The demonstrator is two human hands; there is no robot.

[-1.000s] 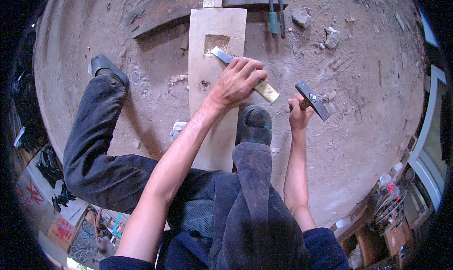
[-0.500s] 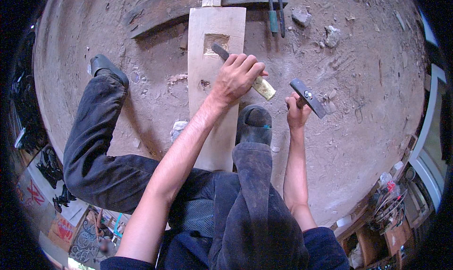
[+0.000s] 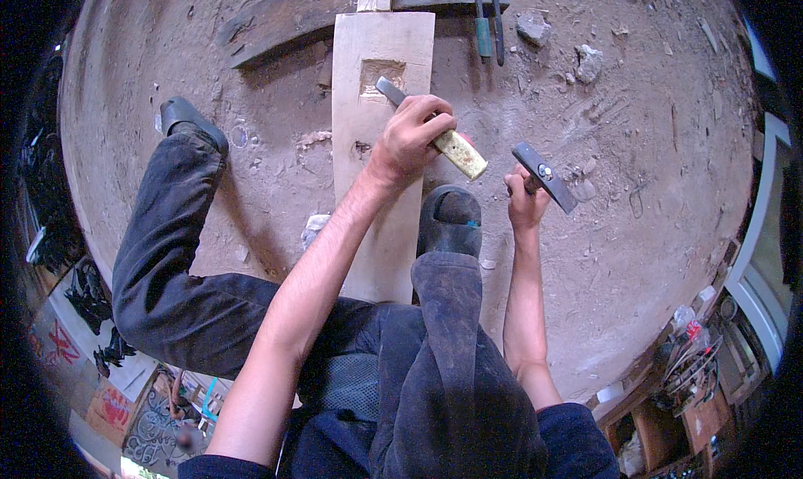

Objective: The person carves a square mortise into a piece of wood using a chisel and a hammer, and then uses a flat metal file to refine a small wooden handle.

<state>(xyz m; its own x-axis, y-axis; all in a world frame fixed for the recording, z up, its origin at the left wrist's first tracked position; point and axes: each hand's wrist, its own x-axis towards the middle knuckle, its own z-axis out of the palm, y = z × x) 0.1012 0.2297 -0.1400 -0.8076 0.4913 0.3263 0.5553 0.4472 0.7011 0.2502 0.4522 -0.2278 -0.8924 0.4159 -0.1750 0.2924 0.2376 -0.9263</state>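
Observation:
A pale wooden board (image 3: pixel 372 211) runs away from me, with a square recess cut near its far end. My left hand (image 3: pixel 414 134) is closed around a chisel (image 3: pixel 462 155) with a yellowish handle. The chisel lies slanted over the board, its metal tip (image 3: pixel 386 87) at the recess; whether it touches the wood I cannot tell. To the right, off the board, my right hand (image 3: pixel 527 199) grips a hammer (image 3: pixel 544 176) by its handle, the dark metal head uppermost. The hammer is apart from the chisel.
A dark timber beam (image 3: pixel 288 23) lies crosswise at the far end of the board. Tools with green and dark handles (image 3: pixel 483 40) rest on it. Stones (image 3: pixel 589 63) lie on the dirt floor. My shod right foot (image 3: pixel 450 220) is beside the board; a cluttered wooden shelf (image 3: pixel 657 429) stands at lower right.
My left hand's fingers have shifted on the chisel, showing more of its handle, and the blade has rolled so its tip looks brighter. The hammer has barely moved.

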